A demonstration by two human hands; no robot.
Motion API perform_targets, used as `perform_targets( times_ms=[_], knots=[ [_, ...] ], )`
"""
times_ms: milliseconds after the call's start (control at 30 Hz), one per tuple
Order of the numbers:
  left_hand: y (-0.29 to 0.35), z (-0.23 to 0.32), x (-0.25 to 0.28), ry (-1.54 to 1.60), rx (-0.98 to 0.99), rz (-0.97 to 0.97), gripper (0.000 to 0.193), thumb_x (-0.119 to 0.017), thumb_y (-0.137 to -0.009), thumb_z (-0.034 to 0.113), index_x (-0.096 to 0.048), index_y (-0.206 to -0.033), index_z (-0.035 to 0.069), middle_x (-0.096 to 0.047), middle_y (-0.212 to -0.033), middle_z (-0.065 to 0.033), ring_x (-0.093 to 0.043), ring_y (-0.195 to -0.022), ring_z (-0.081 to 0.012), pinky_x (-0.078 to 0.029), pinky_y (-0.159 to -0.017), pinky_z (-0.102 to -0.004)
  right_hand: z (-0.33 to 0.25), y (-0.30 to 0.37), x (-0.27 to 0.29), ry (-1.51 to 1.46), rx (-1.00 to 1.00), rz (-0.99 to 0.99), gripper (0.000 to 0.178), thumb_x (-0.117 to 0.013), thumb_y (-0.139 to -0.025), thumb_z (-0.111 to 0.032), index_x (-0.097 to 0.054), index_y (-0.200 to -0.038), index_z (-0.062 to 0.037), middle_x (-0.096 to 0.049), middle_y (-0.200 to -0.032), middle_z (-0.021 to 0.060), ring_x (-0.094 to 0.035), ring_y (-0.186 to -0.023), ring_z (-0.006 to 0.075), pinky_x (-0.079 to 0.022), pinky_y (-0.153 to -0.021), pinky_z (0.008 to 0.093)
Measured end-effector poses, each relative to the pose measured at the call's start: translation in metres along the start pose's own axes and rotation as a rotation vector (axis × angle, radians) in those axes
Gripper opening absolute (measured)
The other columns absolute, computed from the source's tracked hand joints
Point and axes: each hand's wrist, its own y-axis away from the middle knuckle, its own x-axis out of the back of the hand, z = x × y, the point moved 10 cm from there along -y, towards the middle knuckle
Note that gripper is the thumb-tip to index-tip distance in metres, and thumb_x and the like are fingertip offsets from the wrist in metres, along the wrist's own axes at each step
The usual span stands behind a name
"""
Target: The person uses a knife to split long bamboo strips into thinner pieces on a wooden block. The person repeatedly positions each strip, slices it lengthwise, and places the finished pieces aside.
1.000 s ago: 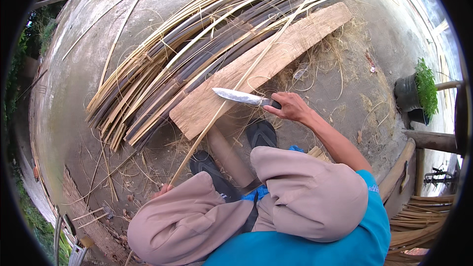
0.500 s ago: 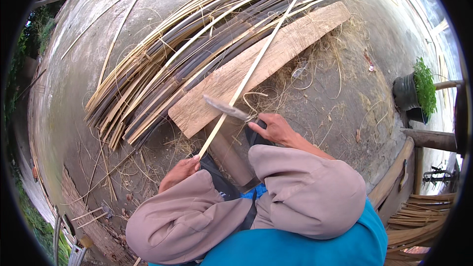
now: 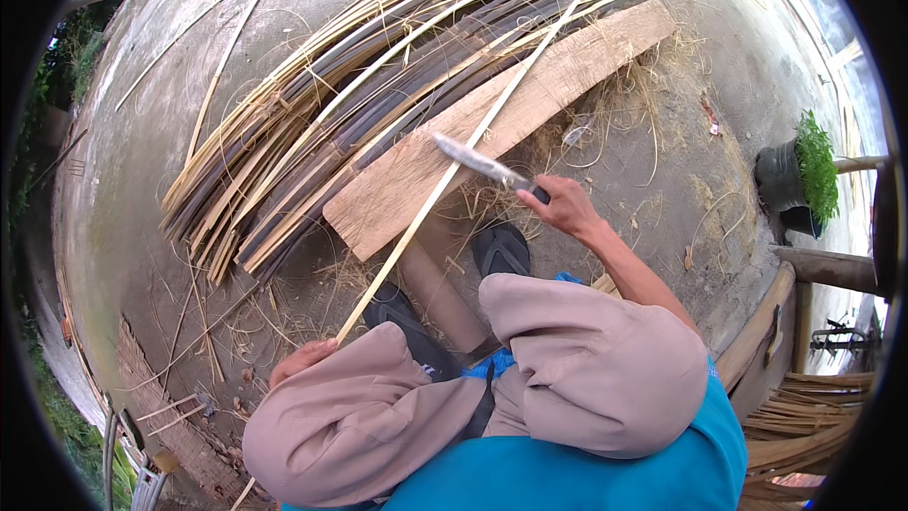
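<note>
A long pale split-bamboo strip slants from my left hand up across a wooden plank. My left hand, partly hidden behind my left knee, is closed on the strip's near end. In my right hand is a knife, gripped by its dark handle. Its blade points left and lies across the strip, over the plank's near edge. Whether the edge bites into the strip I cannot tell. The plank rests tilted, its lower left end nearest me.
A large bundle of dark and pale strips lies just beyond the plank. Thin shavings litter the ground. My sandalled feet are below the plank. A potted plant stands at right, near wooden poles and more strips.
My right hand and the knife have moved up and to the right along the strip. My left hand has drawn down and left, sliding further behind my knee.
</note>
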Motion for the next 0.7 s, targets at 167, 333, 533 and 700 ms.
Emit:
perform_targets(
  times_ms=[167,333,533,700],
  knots=[
    [0.051,-0.030,0.056,-0.228,-0.015,0.289,0.042,-0.063,-0.104,0.046,-0.068,-0.103,0.005,-0.064,-0.082,-0.0018,-0.058,-0.074,-0.0120,-0.047,-0.068,-0.0288,0.058,-0.030,0.044,-0.011,-0.293,-0.008,0.063,-0.063,-0.100,-0.058,-0.064,-0.077,0.0015,-0.058,-0.057,0.0161,-0.061,-0.054,0.0283,-0.049,-0.055,0.0424],
    [0.086,-0.022,0.096,-0.602,-0.155,0.593,0.045,-0.064,-0.104,0.046,-0.070,-0.113,0.002,-0.070,-0.090,-0.0048,-0.063,-0.082,-0.0140,-0.051,-0.076,-0.0304,0.026,0.023,-0.016,-0.573,-0.534,-0.191,0.063,-0.058,-0.104,-0.054,-0.060,-0.073,0.0011,-0.056,-0.056,0.0065,-0.060,-0.050,0.0151,-0.047,-0.048,0.0348],
    [-0.052,0.110,-0.029,-0.571,-0.567,0.373,0.049,-0.062,-0.105,0.048,-0.071,-0.111,0.000,-0.071,-0.092,-0.0049,-0.064,-0.082,-0.0123,-0.051,-0.076,-0.0292,0.020,0.047,-0.057,-0.630,-0.541,0.034,0.060,-0.058,-0.105,-0.052,-0.059,-0.074,0.0003,-0.058,-0.058,0.0067,-0.060,-0.049,0.0144,-0.046,-0.048,0.0337],
    [-0.086,0.125,-0.062,-0.489,-0.492,0.425,0.051,-0.063,-0.103,0.053,-0.062,-0.079,0.007,-0.047,-0.061,0.0071,-0.039,-0.051,-0.0042,-0.029,-0.047,-0.0245,-0.034,0.057,-0.053,-0.419,-0.406,-0.087,0.057,-0.060,-0.103,-0.052,-0.062,-0.082,0.0004,-0.065,-0.065,0.0145,-0.067,-0.059,0.0265,-0.051,-0.055,0.0400]
  ],
)
